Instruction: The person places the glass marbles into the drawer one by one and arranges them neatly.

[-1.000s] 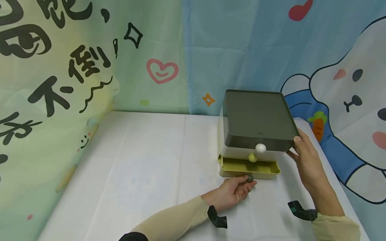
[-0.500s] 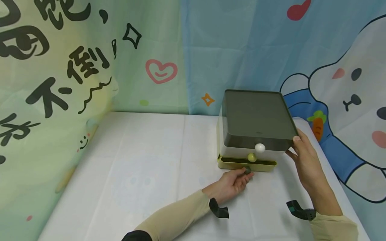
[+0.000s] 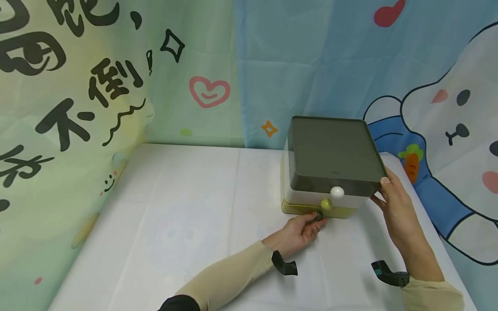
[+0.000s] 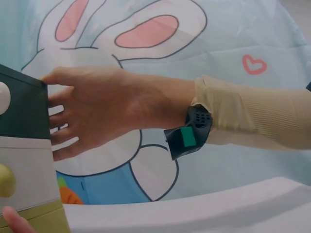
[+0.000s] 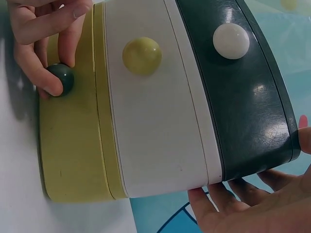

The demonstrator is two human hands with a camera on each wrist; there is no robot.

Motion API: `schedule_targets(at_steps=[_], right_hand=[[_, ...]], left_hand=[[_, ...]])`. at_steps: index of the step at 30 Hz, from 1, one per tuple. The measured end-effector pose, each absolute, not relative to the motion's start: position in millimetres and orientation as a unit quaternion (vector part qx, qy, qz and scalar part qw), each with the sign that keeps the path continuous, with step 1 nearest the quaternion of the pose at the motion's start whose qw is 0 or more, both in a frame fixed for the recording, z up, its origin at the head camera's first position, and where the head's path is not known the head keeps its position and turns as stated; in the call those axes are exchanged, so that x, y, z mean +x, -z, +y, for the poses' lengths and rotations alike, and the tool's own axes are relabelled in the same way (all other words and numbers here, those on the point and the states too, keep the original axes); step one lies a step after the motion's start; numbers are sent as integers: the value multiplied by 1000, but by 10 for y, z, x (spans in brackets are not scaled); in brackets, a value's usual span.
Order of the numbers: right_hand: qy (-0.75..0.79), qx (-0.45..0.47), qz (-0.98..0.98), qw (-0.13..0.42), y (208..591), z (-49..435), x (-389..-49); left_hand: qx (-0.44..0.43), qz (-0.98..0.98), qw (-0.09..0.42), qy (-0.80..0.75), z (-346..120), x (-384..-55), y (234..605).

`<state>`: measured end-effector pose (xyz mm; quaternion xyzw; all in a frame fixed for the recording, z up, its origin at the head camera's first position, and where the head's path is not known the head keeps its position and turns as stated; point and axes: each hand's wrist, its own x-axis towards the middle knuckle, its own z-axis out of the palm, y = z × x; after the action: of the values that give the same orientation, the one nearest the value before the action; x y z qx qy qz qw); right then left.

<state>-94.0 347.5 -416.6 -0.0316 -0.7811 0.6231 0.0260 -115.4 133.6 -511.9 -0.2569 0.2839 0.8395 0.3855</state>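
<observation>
A small three-tier drawer box [image 3: 334,151] has a dark grey-green top, a white middle and a yellow bottom drawer [image 5: 77,150]. Each tier bears a round knob: a white knob [image 5: 231,41], a yellow knob [image 5: 142,56] and a dark green knob [image 5: 62,77]. My left hand [image 3: 297,233] pinches the dark green knob between thumb and fingers. The yellow drawer's front looks about flush with the box. Against the box's right side rests my right hand [image 3: 397,207], its fingers [image 4: 63,119] fairly straight and its thumb at the top front corner.
The box stands toward the right of a white-covered table [image 3: 186,207]. Behind and beside it hangs a printed cloth [image 3: 303,56] with a cartoon rabbit, hearts and lettering. Black camera mounts [image 3: 390,273] are strapped to both wrists.
The yellow bottom drawer, pulled out a second ago, has slid back into the box with my left hand on its knob. My right hand has stayed against the side.
</observation>
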Motion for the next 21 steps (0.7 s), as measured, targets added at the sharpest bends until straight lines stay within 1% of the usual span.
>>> schedule_targets(at_steps=[15, 21], right_hand=[[-642, -30, -766, 31, 4168, 3533, -1030], [-642, -24, -765, 38, 4174, 3554, -1048]], left_hand=[[-251, 260, 391, -847, 1403, -1241, 5177], [-233, 253, 408, -846, 1417, -1274, 5213]])
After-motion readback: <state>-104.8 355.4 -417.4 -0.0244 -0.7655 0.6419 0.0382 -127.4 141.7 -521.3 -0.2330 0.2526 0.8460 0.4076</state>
